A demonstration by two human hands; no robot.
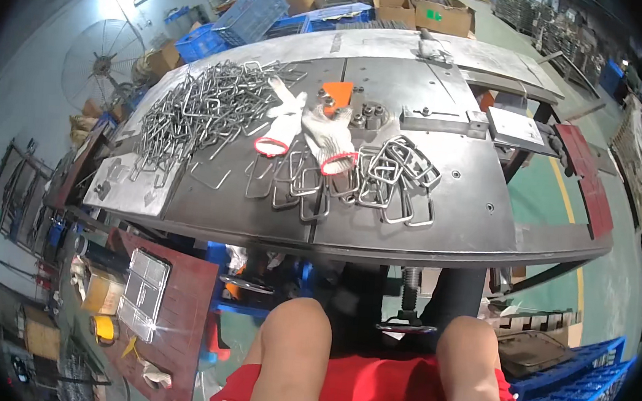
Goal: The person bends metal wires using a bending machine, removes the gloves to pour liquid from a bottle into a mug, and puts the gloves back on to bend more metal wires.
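Note:
Neither my left hand nor my right hand shows; only my bare knees and red clothing appear at the lower edge. Two white knit gloves with red cuffs lie on the steel table (410, 231), their open cuffs facing me. The left glove (286, 121) rests beside a large heap of bent metal rods (207, 103). Around the right glove (326, 136) are several rectangular bent wire loops (396, 173), spread toward the table's near side. Behind the gloves sits an orange piece (337, 95) among bolts and round metal fittings (373, 116).
A metal bar fixture (438, 121) is fixed at the table's right. Below at left stands a dark red board (181, 318) bearing a grey panel (143, 294) and a yellow tape roll (103, 329). A blue crate (572, 383) is at lower right; more blue crates (249, 15) stand behind.

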